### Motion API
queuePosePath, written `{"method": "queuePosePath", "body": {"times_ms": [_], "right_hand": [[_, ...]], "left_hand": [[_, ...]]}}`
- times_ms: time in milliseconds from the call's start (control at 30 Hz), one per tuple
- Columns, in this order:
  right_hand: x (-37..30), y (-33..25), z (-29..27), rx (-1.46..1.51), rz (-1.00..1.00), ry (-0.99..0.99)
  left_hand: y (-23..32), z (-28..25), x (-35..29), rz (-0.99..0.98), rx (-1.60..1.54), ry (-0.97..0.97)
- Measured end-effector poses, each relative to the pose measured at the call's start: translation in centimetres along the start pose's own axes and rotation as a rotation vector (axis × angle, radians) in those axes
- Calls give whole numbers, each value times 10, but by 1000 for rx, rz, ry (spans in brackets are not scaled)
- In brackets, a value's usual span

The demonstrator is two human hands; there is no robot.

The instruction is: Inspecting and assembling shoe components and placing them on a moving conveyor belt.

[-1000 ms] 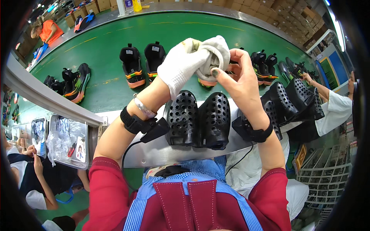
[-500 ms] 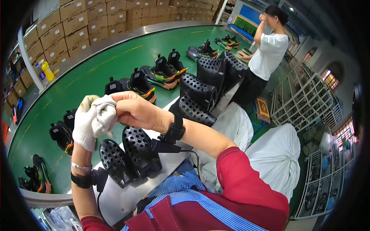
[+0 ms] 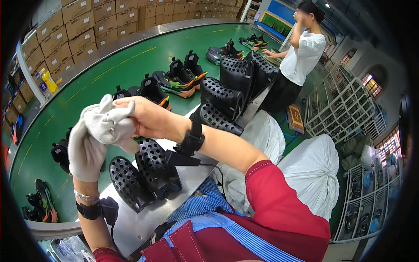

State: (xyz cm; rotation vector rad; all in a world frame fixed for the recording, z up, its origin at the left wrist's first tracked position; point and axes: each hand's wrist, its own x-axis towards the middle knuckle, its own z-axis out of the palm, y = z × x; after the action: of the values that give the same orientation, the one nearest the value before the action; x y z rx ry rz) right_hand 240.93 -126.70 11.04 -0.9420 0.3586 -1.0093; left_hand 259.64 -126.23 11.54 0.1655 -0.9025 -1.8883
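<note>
My left hand (image 3: 86,153) wears a white knit glove and is raised over the left end of the metal bench. A second white glove (image 3: 110,123), bunched up with its fingers sticking out, is gripped between both hands. My right hand (image 3: 148,117) is bare, its fingers partly tucked into or behind that glove. Below the hands, two black perforated shoe-shaped forms (image 3: 127,181) stand side by side on the metal bench (image 3: 124,227). Black straps with small devices circle both wrists.
Several black-and-orange sneakers (image 3: 174,78) stand on the green conveyor belt (image 3: 118,74). More perforated black forms (image 3: 220,94) sit ahead to the right. White sacks (image 3: 310,174) and wire racks (image 3: 371,201) are at my right. A co-worker (image 3: 301,52) stands at the far right.
The bunched glove has spread, and its fingers now show. My left hand has turned and come a little nearer, lower in view. The co-worker's lower hand has lifted.
</note>
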Motion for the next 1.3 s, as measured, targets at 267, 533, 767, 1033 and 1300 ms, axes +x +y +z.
{"method": "queuePosePath", "body": {"times_ms": [267,533,767,1033,1300], "right_hand": [[9,9,-3,-466,-124,57],[-26,-26,20,-731,-116,224],[-19,-31,12,-722,-228,321],[-19,-20,19,-891,-187,198],[-25,-32,11,-796,-347,286]], "left_hand": [[-7,-7,-7,-43,3,-92],[2,-10,-3,96,148,-149],[2,-25,1,88,45,-99],[-10,-27,7,15,25,9],[-13,-16,1,-1,270,-18]]}}
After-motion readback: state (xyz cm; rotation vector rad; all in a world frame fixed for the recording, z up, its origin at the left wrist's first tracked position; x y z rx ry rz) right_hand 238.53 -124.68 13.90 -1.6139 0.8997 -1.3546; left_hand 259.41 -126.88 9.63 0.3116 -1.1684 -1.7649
